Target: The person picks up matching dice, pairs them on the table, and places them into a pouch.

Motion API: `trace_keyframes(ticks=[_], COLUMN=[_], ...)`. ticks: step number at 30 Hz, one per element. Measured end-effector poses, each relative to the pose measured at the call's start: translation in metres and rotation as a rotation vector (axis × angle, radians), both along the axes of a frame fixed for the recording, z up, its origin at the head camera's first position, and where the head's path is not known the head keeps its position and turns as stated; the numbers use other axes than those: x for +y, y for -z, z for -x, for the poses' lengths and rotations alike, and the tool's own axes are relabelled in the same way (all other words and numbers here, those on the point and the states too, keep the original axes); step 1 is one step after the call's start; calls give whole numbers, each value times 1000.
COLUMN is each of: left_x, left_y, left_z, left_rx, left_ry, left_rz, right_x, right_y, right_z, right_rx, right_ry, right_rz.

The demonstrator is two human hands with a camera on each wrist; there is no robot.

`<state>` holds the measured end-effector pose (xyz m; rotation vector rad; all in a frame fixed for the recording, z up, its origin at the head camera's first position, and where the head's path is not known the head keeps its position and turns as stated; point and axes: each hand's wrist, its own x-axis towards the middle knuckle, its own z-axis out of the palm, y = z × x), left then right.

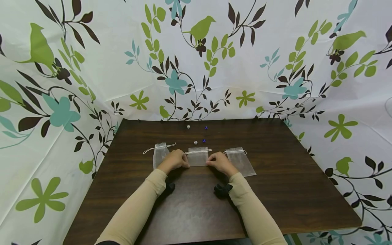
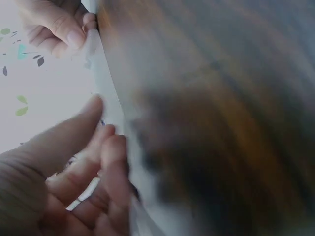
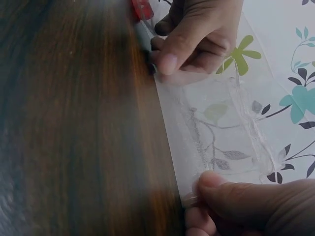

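Note:
Between my hands in the head view lies a small sheer white drawstring bag (image 1: 197, 158), its cord across the far side. My left hand (image 1: 175, 160) grips its near left corner, thumb and fingers at the hem; they look blurred in the left wrist view. At the near right corner my right hand (image 1: 223, 162) pinches the hem; in the right wrist view its thumb (image 3: 211, 179) presses on the thin fabric (image 3: 184, 132). The hem stretches straight from hand to hand, and the wall cloth shows through the mesh.
Another sheer bag (image 1: 159, 156) lies left, partly behind my left hand, and a third bag (image 1: 240, 162) lies right. Beyond the middle bag sit two white dice, the nearer white die (image 1: 195, 142) among them, and two blue dice, including a blue die (image 1: 203, 140). Patterned cloth (image 1: 119, 68) surrounds the dark table (image 1: 275, 190).

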<state>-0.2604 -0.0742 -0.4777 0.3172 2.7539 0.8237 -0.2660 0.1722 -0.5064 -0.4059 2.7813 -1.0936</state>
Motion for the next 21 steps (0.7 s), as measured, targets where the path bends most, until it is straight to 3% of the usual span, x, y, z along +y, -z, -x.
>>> trace_keyframes(ticks=[6, 8, 11, 15, 21], left_x=[-13, -16, -17, -12, -6], left_y=[-1, -2, -3, -5, -4], left_z=[5, 8, 12, 16, 17], left_rx=[100, 143, 215, 275, 268], left_ry=[-14, 18, 127, 224, 262], left_rz=[-198, -270, -332, -304, -204], right_x=[0, 1, 2, 2, 0], right_y=[1, 2, 3, 3, 3], right_z=[-1, -2, -3, -2, -2], right_rx=[-19, -16, -3, 1, 17], right_ry=[25, 26, 26, 38, 35], right_rz=[6, -2, -9, -4, -8])
